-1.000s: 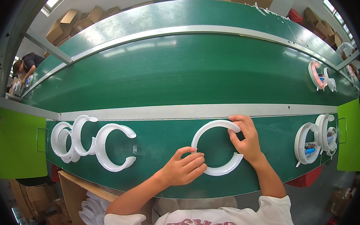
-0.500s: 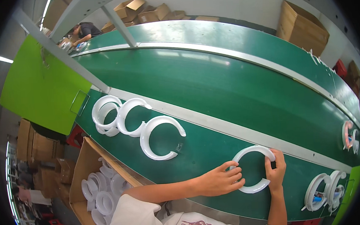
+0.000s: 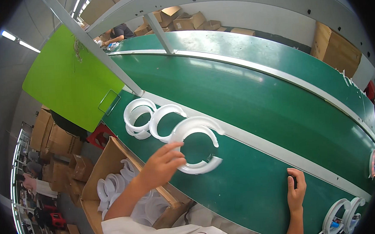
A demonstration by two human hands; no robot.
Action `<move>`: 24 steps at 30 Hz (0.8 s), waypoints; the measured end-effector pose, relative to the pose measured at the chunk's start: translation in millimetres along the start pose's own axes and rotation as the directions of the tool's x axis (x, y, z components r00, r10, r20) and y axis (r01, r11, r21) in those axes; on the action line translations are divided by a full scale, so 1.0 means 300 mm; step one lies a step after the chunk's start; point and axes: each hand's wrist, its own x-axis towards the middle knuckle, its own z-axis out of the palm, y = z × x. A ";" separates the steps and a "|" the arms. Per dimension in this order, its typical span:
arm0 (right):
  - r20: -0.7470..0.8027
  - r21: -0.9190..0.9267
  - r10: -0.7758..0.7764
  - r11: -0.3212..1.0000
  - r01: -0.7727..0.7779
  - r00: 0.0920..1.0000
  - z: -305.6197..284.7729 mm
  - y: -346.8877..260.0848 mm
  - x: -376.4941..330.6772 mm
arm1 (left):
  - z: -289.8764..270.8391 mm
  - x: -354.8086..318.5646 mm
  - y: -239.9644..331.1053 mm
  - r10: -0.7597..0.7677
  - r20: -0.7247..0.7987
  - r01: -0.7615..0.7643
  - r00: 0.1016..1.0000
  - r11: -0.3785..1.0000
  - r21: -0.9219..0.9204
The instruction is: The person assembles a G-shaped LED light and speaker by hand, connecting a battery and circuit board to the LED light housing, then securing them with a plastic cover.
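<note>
My left hand [image 3: 161,165] grips the left side of a white plastic C-shaped ring [image 3: 199,169], fingers closed at its edge. This ring lies over or against another white C-shaped ring [image 3: 205,132], their open gaps facing right; the overlap hides which parts belong to which. Just beyond them, a third C-shaped ring [image 3: 154,124] leans toward a small cluster of white rings [image 3: 129,114] at the bench's left end. Well to the right, my right hand [image 3: 297,191] rests over the green bench, loosely curled with thumb and fingers apart, holding nothing.
A cardboard box [image 3: 97,176] of white rings stands against the bench's near left edge. More rings with blue parts [image 3: 335,223] stand at the right end. A metal rail [image 3: 257,140] runs behind the bench; a green panel [image 3: 71,81] and post [image 3: 127,80] rise at left.
My left hand has carried the ring leftward from between both hands to the rings at left. My right hand has let go of it and stayed at right. The view has shifted.
</note>
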 end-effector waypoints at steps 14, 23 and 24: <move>0.013 -0.043 -0.025 0.999 0.026 1.000 0.027 0.011 0.010 | -0.002 -0.069 -0.120 -0.104 0.141 0.070 0.985 0.971 0.228; 0.079 -0.093 0.013 0.996 -0.005 0.997 0.007 0.028 -0.007 | -0.052 -0.470 -0.268 -0.694 -0.154 0.711 0.703 0.688 0.144; 0.073 -0.103 0.022 0.995 -0.014 0.997 0.008 0.032 -0.009 | -0.040 -0.529 -0.269 -0.828 -0.083 0.832 0.555 0.551 0.063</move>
